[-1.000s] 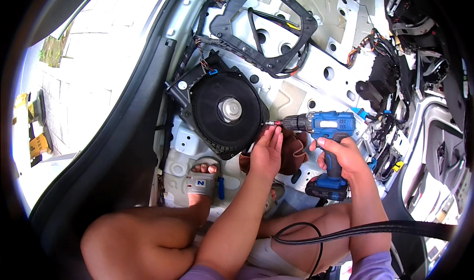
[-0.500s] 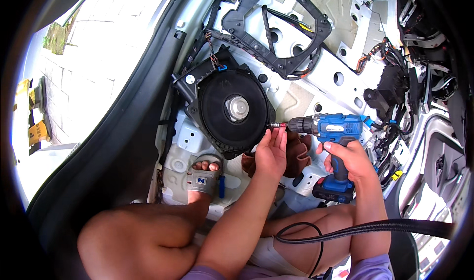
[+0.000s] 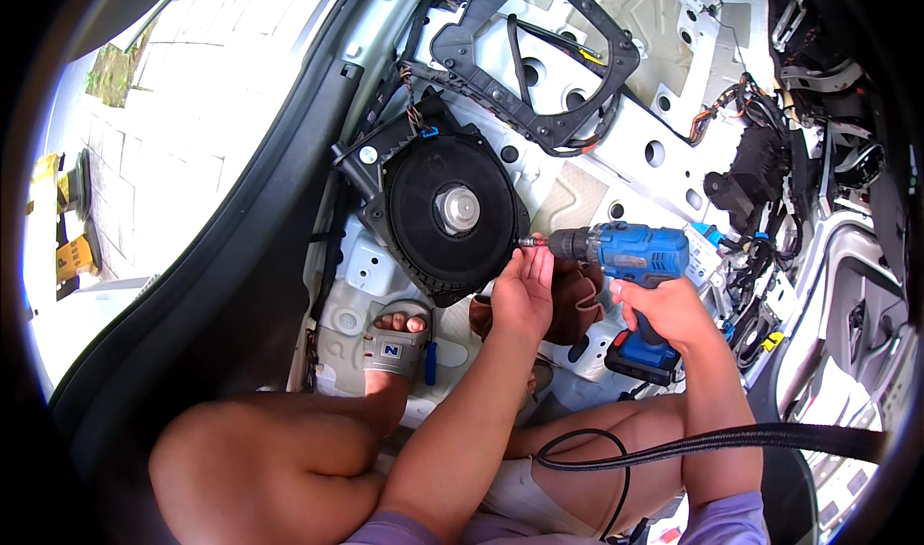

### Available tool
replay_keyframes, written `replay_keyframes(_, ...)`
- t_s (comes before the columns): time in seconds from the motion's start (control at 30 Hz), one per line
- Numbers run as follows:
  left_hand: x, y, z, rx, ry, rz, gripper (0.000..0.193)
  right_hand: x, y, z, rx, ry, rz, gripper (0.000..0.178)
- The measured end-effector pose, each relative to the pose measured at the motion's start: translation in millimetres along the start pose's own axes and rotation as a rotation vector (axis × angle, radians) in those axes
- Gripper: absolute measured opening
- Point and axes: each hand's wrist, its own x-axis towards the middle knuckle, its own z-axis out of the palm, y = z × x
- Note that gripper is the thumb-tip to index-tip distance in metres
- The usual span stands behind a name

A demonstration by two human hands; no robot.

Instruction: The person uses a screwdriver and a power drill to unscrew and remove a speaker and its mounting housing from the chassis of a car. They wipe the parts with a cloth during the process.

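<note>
My right hand (image 3: 666,309) grips a blue cordless drill (image 3: 635,252) by its handle, with the chuck pointing left. A short metal socket bit (image 3: 532,242) reaches from the chuck to the right edge of a round black speaker (image 3: 452,213), where its tip hides any fastener. My left hand (image 3: 526,295) is just below, palm up, its fingertips closed about the bit beside the speaker rim. The speaker has a silver centre and sits in a black housing (image 3: 364,168) with wires plugged in at the top.
A black frame (image 3: 481,69) lies beyond the speaker on white holed body metal. Brown cloth or leather (image 3: 575,309) lies under the drill. Wiring bundles (image 3: 746,102) run at right. A black cable (image 3: 731,437) crosses over my right forearm. A blue-handled tool (image 3: 430,362) is beside my sandalled foot.
The drill and my right hand have shifted slightly left, closer to the speaker, and the drill body has rolled a little. My left hand stays at the bit.
</note>
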Motion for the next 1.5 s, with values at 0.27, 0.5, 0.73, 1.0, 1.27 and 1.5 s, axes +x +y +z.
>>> replay_keyframes(0.27,-0.4,3.4,1.7,-0.015,-0.017,-0.021,0.028,-14.0,-24.2,13.0,-0.407,-0.111,-0.425,0.062)
replay_keyframes(0.5,0.3,7.2,1.2,-0.072,0.013,-0.028,0.028,-3.9,-8.3,0.6,-0.109,-0.075,-0.239,0.023)
replay_keyframes(0.73,0.9,5.9,0.7,-0.043,0.022,-0.017,0.028,-5.9,-7.2,8.5,-0.079,0.053,-0.081,0.022)
replay_keyframes(1.0,3.8,6.2,-4.3,-0.065,0.025,-0.032,0.025,-2.1,2.4,-1.6,0.077,0.0,-0.064,0.024)
replay_keyframes(1.27,2.1,5.7,-4.4,-0.054,0.005,-0.017,0.025,-0.6,5.8,-2.4,0.072,0.01,-0.058,0.019)
replay_keyframes(1.5,1.6,6.4,-1.6,-0.05,0.006,-0.019,0.026,-0.1,7.3,-1.9,0.005,0.003,-0.038,0.016)
